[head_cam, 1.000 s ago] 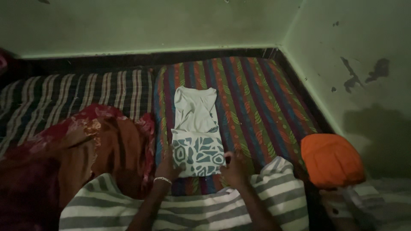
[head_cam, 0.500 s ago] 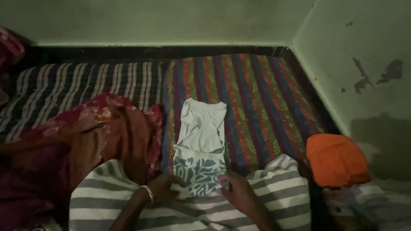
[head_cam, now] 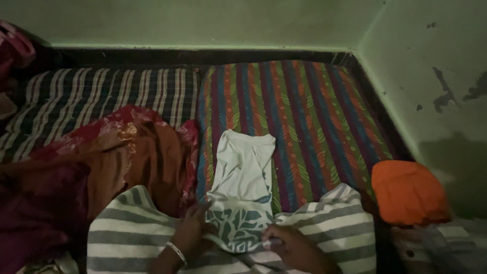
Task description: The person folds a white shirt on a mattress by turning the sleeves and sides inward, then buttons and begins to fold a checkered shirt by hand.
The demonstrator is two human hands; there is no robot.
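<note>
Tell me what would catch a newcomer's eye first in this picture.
Probably the white garment lying folded on the bright striped mattress, with the left hand and right hand gripping its patterned lower end. Next, the orange cloth bundle at the right, and the red and brown fabric heap on the left.

Left hand (head_cam: 190,231) and right hand (head_cam: 286,244) lie low and close together, fingers curled in a pinch.

A striped mattress (head_cam: 314,116) is carrying my folded white garment (head_cam: 242,177); a checked mattress (head_cam: 101,94) beside it is bearing red-orange cloth (head_cam: 127,152); an orange bundle (head_cam: 408,193) is lying at the right.
</note>
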